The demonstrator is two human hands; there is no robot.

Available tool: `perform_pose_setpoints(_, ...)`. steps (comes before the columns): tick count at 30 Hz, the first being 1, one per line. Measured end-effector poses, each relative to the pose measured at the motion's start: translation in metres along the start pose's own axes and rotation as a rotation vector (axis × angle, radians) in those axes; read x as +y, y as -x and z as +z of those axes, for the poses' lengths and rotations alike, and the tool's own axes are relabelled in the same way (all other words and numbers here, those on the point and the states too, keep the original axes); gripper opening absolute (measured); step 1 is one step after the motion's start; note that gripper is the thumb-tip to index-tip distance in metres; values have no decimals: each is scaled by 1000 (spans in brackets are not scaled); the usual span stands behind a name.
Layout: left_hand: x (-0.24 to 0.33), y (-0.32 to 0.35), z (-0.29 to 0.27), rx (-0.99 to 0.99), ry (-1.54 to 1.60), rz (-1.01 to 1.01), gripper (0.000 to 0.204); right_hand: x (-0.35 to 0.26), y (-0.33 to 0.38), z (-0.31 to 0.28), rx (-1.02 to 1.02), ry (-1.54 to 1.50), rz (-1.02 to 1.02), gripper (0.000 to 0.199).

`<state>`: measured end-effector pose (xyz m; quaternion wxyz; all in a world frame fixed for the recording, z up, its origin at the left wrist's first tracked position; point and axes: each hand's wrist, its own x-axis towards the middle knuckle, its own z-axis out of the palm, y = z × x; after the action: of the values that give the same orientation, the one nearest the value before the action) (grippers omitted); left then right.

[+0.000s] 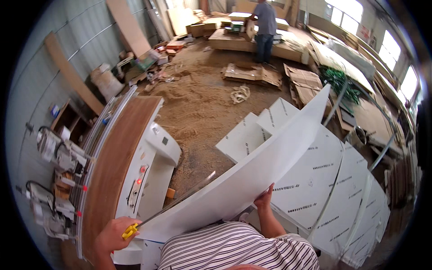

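Observation:
A long white panel (pixel 243 189) stands tilted in front of my body, reaching from my left hand out to the far right. My right hand (pixel 265 198) is closed on its lower edge, thumb against the white face. In my left hand (pixel 116 233) is a file (pixel 180 198) with a yellow handle (pixel 130 231); its long, thin dark blade lies along the panel's upper edge. The fingers wrap round the handle close to the panel's near left end.
On the left stands a machine with a brown top (pixel 121 157) and lit red buttons (pixel 139 181). White printed boards (pixel 310 180) are stacked at the right. Sawdust (pixel 193 99) covers the floor, with flattened cardboard (pixel 252 76) further off. Another person (pixel 264 27) stands at a far board stack.

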<state>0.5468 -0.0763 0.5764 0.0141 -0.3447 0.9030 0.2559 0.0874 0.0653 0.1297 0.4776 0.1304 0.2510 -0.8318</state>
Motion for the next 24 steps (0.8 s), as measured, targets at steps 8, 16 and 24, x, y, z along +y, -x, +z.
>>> perform_pose_setpoints(8, -100, 61, 58, 258, 95, 28, 29, 41, 13, 165, -268, 182, -130, 69)
perform_pose_setpoints(16, -133, 44, 82, 955, 380, -29, 27, 118, 4, 371, -557, 419, -363, 52)
perform_pose_setpoints(24, -203, 128, 60, 1959, 1025, -365, 37, 267, 20, 559, -1080, 1206, -416, 34)
